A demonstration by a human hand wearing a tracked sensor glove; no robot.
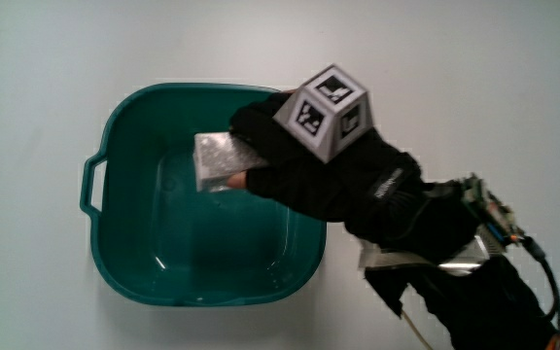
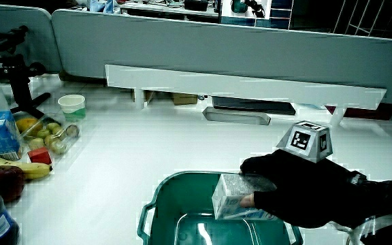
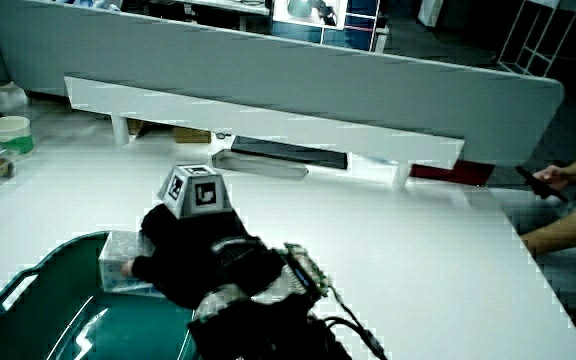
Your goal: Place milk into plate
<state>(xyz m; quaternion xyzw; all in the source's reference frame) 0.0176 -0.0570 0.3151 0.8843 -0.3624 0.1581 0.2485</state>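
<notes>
Holding the milk [image 1: 220, 161], the hand [image 1: 333, 185] hangs over the green tub [image 1: 115, 238] that stands in for the plate. Its fingers are curled around the end of the carton that points toward the forearm, with the thumb pressed on the side nearer the person.

In the main view the milk lies flat, its long side running out from the fingertips toward the tub's handle [image 1: 89, 185]. In a side view the carton [image 2: 231, 195] looks to be about level with the rim, inside the walls, so it probably has not reached the floor of the tub yet. I cannot tell for sure whether it touches.

So the next move looks like a short trip straight down. Under the milk the tub floor is bare, with lots of room all around. The wall nearest the hand is close to the wrist, so the wrist may bump the rim if it drops too low.

Around the tub the tabletop [image 1: 47, 58] is open. In a side view, fruit [image 2: 19, 170] and a cup [image 2: 71, 104] sit well apart from the tub.
</notes>
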